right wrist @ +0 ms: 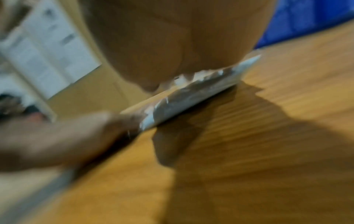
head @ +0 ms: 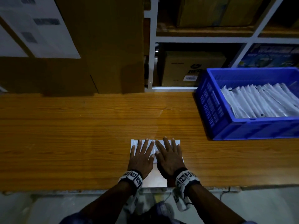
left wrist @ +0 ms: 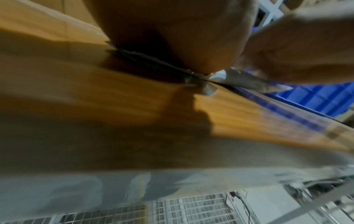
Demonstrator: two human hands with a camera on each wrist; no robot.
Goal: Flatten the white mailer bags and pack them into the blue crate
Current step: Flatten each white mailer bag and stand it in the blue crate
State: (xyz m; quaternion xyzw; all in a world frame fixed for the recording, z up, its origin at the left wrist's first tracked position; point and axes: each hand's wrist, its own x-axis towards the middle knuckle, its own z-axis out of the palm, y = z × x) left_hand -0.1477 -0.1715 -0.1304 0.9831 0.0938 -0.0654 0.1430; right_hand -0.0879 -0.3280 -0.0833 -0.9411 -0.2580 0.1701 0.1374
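A white mailer bag (head: 154, 173) lies flat on the wooden table (head: 80, 135) near its front edge. Both my hands press on it side by side, palms down with fingers straight and spread: my left hand (head: 141, 155) on its left half, my right hand (head: 168, 155) on its right half. The left wrist view shows the left palm (left wrist: 172, 37) on the bag's thin edge (left wrist: 247, 82). In the right wrist view the right palm (right wrist: 172, 45) rests on the bag (right wrist: 191, 95). The blue crate (head: 242, 128) stands at the right, with several white bags (head: 262, 101) stacked inside on edge.
Large cardboard boxes (head: 97, 54) with white labels stand against the back of the table at left. A white shelf frame (head: 152, 46) holding boxes rises behind the crate. The table's front edge (head: 64, 190) runs just below my wrists.
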